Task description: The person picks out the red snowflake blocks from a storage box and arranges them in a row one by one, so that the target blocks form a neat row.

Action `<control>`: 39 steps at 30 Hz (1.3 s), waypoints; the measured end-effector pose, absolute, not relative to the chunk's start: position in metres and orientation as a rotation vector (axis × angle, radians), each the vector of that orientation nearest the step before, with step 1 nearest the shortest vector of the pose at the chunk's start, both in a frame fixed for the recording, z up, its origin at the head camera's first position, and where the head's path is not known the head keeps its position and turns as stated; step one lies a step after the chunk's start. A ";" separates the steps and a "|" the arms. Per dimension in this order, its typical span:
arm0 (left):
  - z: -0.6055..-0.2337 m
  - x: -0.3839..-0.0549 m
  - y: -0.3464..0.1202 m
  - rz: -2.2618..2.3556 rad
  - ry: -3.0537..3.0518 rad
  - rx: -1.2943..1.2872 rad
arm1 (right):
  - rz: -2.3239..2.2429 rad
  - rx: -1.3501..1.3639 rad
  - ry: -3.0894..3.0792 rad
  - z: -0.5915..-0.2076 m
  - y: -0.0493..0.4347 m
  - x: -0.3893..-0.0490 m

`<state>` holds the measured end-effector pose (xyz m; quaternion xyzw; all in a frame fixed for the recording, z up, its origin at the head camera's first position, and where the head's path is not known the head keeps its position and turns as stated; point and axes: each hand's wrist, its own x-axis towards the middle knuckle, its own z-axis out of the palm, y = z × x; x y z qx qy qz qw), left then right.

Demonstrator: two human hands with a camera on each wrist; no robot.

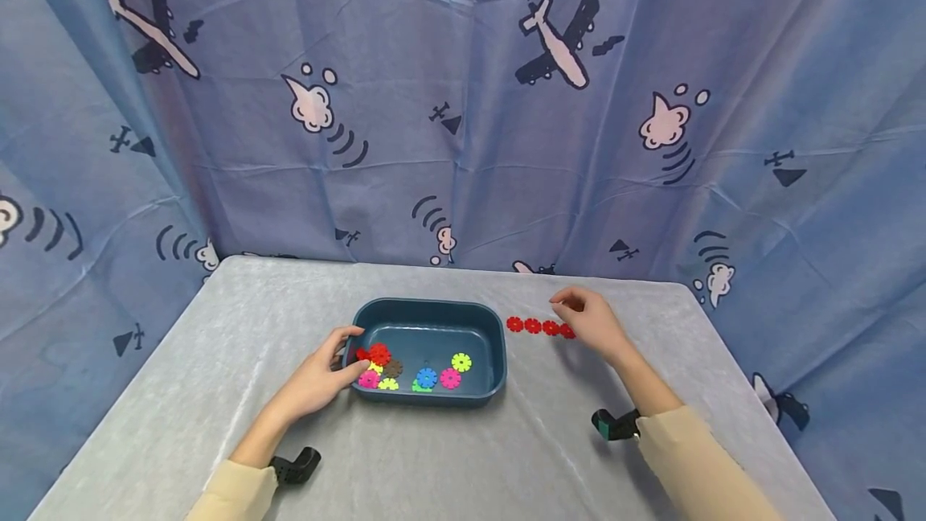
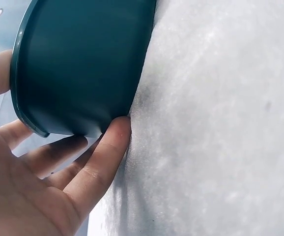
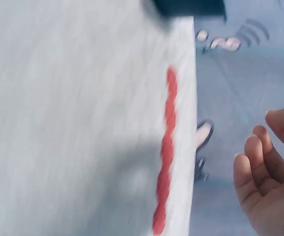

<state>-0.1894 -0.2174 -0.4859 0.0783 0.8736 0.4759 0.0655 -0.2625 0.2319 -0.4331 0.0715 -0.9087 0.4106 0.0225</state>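
My left hand [image 1: 318, 380] grips the left end of a dark teal plastic basin [image 1: 427, 332], thumb over the rim and the other fingers against the outer wall. In the left wrist view, fingertips [image 2: 117, 129] touch the wall low down near the cloth. Inside the basin lie loose notched plastic discs: red, yellow, brown, pink [image 1: 450, 379], blue [image 1: 426, 377] and green. A straight row of several red notched discs [image 1: 532, 326] lies right of the basin. Above the row's right end hovers my right hand [image 1: 589, 324], fingers loosely bent, holding nothing.
A pale cloth covers the table [image 1: 282, 304]. Behind it and at both sides hangs a blue curtain [image 1: 405, 103] printed with airplanes. Black camera mounts [image 1: 297, 466] sit on both wrists, and their ends stick out over the table.
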 end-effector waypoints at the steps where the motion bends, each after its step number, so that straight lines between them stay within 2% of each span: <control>1: -0.486 -0.190 -0.217 1.435 2.637 0.239 | 1.278 0.237 -2.811 -0.432 0.226 -0.261; 26: -0.487 -0.191 -0.218 1.446 2.621 0.225 | 1.507 0.511 -2.687 -0.417 0.088 -0.249; 39: -0.487 -0.191 -0.216 1.489 2.609 0.258 | 1.535 0.723 -2.758 -0.432 0.028 -0.247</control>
